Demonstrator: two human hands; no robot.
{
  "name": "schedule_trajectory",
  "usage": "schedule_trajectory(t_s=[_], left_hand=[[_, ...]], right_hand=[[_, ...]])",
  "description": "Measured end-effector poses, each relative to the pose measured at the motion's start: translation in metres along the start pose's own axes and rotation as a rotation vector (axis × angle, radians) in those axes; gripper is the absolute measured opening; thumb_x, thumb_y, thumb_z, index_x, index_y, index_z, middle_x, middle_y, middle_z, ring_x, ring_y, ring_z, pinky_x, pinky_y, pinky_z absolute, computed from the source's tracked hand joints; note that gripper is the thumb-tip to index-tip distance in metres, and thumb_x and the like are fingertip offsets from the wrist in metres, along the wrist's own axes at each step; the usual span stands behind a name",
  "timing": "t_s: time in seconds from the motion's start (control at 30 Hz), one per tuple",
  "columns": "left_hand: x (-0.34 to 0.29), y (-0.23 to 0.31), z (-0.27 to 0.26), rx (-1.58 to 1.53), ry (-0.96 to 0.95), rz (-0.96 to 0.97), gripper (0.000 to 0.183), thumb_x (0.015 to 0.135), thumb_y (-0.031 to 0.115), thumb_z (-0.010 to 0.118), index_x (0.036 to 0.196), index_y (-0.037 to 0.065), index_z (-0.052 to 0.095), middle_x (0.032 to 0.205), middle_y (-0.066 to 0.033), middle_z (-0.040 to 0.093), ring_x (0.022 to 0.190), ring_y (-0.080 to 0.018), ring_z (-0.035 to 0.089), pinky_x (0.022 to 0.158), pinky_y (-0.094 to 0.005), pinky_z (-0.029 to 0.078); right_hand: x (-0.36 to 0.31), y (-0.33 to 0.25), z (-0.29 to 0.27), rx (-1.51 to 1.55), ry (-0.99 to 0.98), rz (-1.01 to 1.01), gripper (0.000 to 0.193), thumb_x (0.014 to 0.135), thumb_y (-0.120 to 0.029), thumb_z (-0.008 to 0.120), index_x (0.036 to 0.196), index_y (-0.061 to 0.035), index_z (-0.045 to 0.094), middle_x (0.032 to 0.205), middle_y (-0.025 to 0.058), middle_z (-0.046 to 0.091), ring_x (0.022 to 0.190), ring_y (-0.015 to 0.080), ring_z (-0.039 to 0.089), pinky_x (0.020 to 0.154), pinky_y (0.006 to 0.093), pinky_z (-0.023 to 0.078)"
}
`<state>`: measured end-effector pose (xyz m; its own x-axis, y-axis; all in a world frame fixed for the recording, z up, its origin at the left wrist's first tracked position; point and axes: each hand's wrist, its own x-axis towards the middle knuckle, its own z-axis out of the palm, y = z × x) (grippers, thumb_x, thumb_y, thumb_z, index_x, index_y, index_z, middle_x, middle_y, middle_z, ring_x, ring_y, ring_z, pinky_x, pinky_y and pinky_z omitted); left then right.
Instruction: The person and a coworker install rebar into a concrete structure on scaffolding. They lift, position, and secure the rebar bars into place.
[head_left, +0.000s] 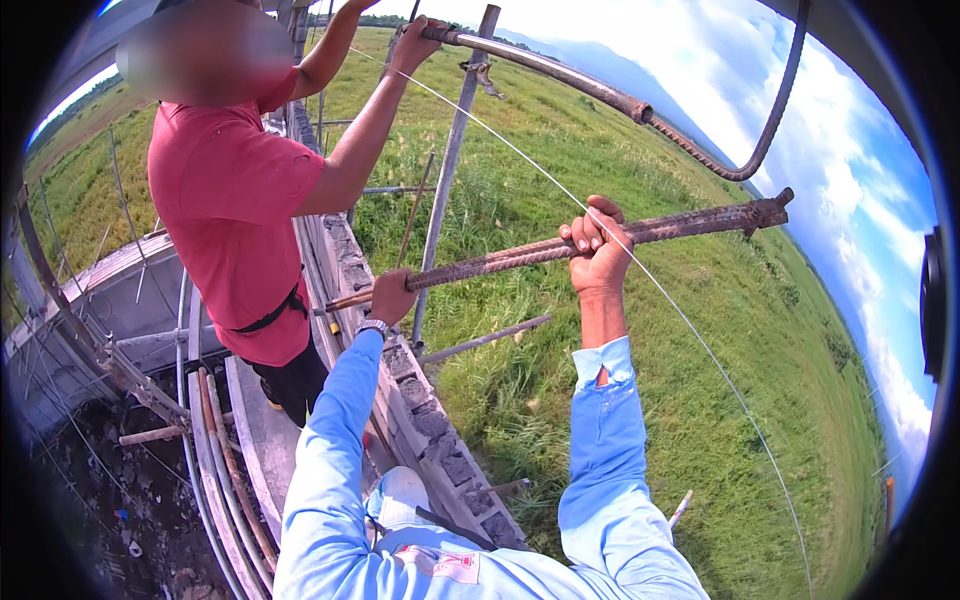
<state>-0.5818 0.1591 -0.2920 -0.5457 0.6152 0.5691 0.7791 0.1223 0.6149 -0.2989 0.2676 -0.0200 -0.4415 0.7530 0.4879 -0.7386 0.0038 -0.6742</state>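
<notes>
Both my hands grip a rusty rebar bender, a long bar of ribbed rods laid side by side with a thick notched head at its right end. My left hand is wrapped round its lower left part. Farther right, my right hand closes round it from below. A thin white string slants past my right hand; whether they touch I cannot tell. Above the bender, a co-worker's hand grips a metal pipe. From the pipe's end runs a rebar bent up in a hook.
The co-worker in a red shirt stands at the left, beside the hollow-block wall. A slanting metal pole rises beyond the wall, with grass below. Planks and long pipes lie at the lower left.
</notes>
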Motion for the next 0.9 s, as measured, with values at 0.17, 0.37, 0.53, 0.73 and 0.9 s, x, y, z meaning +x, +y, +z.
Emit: schedule_trajectory(t_s=[0.17, 0.37, 0.53, 0.73, 0.9], left_hand=[[-0.105, 0.044, 0.012, -0.150, -0.166, -0.051, 0.023, 0.078, 0.024, 0.080, 0.088, 0.006, 0.071, 0.075, -0.0188, 0.067, 0.074, -0.0392, 0.067, 0.069, -0.0491, 0.052], [-0.214, 0.100, -0.006, -0.235, -0.398, -0.110, 0.041, 0.082, 0.036, 0.082, 0.106, 0.004, 0.074, 0.071, -0.0172, 0.066, 0.066, -0.0326, 0.066, 0.066, -0.0448, 0.050], [-0.273, 0.143, -0.028, -0.368, -0.584, -0.160, 0.052, 0.083, 0.043, 0.083, 0.111, 0.001, 0.070, 0.071, -0.0164, 0.065, 0.066, -0.0298, 0.065, 0.065, -0.0434, 0.047], [-0.317, 0.188, -0.051, -0.405, -0.489, -0.332, 0.060, 0.082, 0.053, 0.083, 0.106, 0.000, 0.069, 0.068, -0.0135, 0.061, 0.063, -0.0277, 0.062, 0.063, -0.0444, 0.044], [-0.342, 0.197, -0.065, -0.312, -0.482, -0.390, 0.059, 0.081, 0.057, 0.081, 0.100, 0.001, 0.074, 0.076, -0.0173, 0.070, 0.074, -0.0355, 0.070, 0.069, -0.0465, 0.051]], right_hand=[[-0.044, -0.033, -0.028, -0.028, 0.055, 0.089, 0.016, 0.093, -0.007, 0.058, 0.108, -0.0069, 0.064, 0.056, -0.0057, 0.031, 0.048, 0.0100, 0.032, 0.063, 0.0367, 0.043], [-0.095, -0.056, -0.044, -0.023, 0.023, 0.262, 0.018, 0.093, -0.006, 0.058, 0.110, -0.0090, 0.062, 0.056, -0.0062, 0.030, 0.047, 0.0095, 0.032, 0.061, 0.0347, 0.041], [-0.152, -0.035, -0.052, 0.054, -0.005, 0.422, 0.017, 0.092, -0.006, 0.058, 0.109, -0.0104, 0.061, 0.056, -0.0065, 0.031, 0.047, 0.0089, 0.033, 0.061, 0.0340, 0.040], [-0.209, -0.004, -0.048, 0.070, 0.054, 0.583, 0.016, 0.088, -0.003, 0.060, 0.103, -0.0092, 0.061, 0.057, -0.0053, 0.033, 0.048, 0.0101, 0.035, 0.061, 0.0358, 0.043], [-0.254, 0.016, -0.042, 0.037, -0.008, 0.709, 0.016, 0.089, -0.002, 0.060, 0.104, -0.0073, 0.061, 0.059, -0.0032, 0.034, 0.053, 0.0134, 0.040, 0.068, 0.0373, 0.046]])
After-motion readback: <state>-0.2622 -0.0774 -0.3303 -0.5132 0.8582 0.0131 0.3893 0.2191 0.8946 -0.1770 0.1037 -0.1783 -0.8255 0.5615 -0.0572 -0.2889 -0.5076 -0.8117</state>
